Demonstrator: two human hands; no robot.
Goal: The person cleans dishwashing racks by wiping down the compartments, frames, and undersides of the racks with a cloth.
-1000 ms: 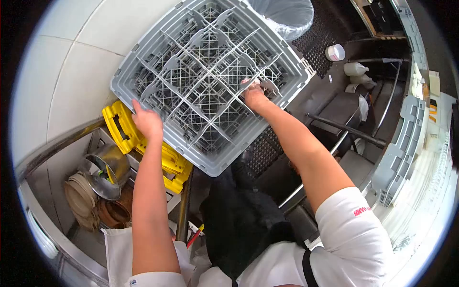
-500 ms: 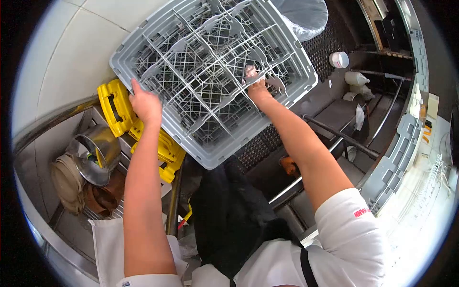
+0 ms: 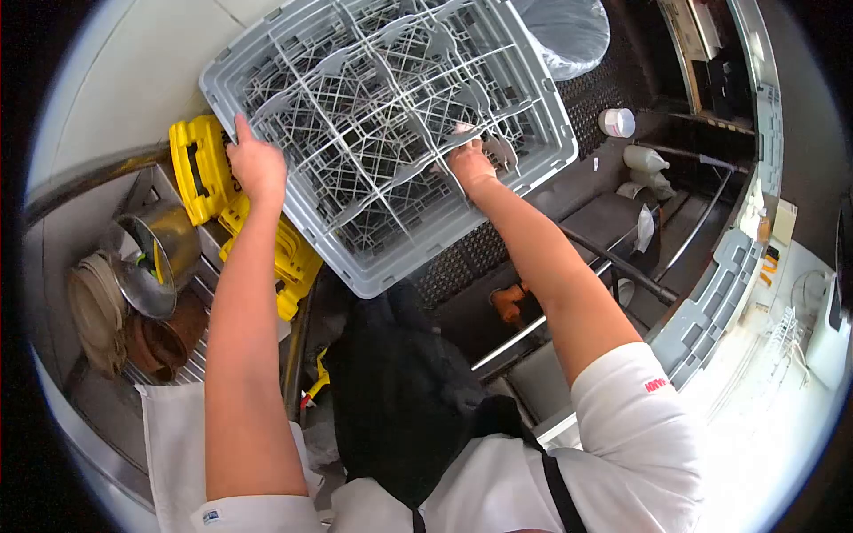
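Observation:
A grey plastic dish rack (image 3: 355, 277) with a grid of dividers is tilted in front of me. My left hand (image 3: 258, 167) grips its left rim, with the index finger lying along the edge. My right hand (image 3: 471, 164) reaches in among the dividers near the rack's right side and is closed around the grid there. Something pale shows at the right fingertips; whether it is fingers or a separate item is unclear.
Yellow plastic cases (image 3: 200, 169) stand left of the rack. A metal pot (image 3: 164, 253) and brown containers (image 3: 169, 338) sit on a slatted shelf. Right are a bagged bin (image 3: 569, 40), a white tub (image 3: 617, 123), a white bottle (image 3: 644, 159) and metal rails (image 3: 613, 262).
The rack and both hands have shifted slightly left and up in view. The surroundings have also shifted left as the camera turned. Both hands keep their places on the rack.

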